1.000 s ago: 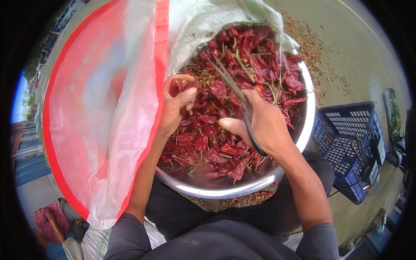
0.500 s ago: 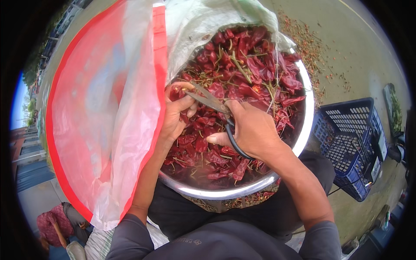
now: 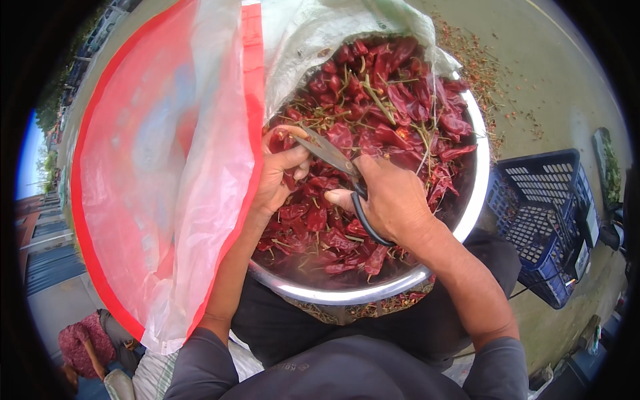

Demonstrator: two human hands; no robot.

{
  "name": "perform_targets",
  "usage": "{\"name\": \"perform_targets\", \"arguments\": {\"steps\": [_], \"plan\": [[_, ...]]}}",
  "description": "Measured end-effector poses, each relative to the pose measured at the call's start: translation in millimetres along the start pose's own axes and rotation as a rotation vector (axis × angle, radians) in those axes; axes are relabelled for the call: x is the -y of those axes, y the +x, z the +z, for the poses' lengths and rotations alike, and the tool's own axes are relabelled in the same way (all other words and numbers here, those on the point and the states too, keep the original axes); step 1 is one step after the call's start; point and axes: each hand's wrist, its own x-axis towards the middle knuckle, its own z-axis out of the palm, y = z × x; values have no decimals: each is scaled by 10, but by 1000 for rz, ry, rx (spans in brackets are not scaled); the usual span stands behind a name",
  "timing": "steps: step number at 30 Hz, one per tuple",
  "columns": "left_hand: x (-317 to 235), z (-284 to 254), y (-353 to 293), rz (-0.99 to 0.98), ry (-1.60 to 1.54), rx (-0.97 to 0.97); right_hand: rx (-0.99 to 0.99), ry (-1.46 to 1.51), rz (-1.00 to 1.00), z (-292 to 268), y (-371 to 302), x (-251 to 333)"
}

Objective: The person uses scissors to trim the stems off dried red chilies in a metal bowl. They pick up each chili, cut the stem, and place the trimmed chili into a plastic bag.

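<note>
A wide metal basin (image 3: pixel 481 143) full of dried red chili peppers (image 3: pixel 337 237) stands before me, with green-brown stems among them. My left hand (image 3: pixel 277 177) pinches a dried chili pepper (image 3: pixel 283 141) over the left side of the basin. In my right hand (image 3: pixel 393 200) is a pair of scissors (image 3: pixel 328 153) with black handles, fingers wrapped round the grips. The blades reach left to the pepper's stem end at my left fingertips. A white woven sack (image 3: pixel 293 67) lies over the basin's far edge with peppers at its mouth.
A translucent plastic bag with a red border (image 3: pixel 160 173) covers the left side, partly over my left forearm. On the right stands a blue plastic crate (image 3: pixel 543 227). Cut stems (image 3: pixel 477 73) lie scattered on the floor behind the basin. A person (image 3: pixel 87 343) is at the lower left.
The whole scene has shifted slightly to the right in view. The scissors' blades look closer together at the pepper in my left hand; both hands keep their holds.
</note>
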Motion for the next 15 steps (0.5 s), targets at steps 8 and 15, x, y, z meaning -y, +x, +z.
{"name": "perform_targets", "arguments": {"steps": [8, 15], "plan": [[27, -22, 19, -32, -62, 12, 5, 148, -31, 54, 22, -77], [-91, -232, 105, 249, 821, -251, -76, 428, 158, -34, 123, -119]]}}
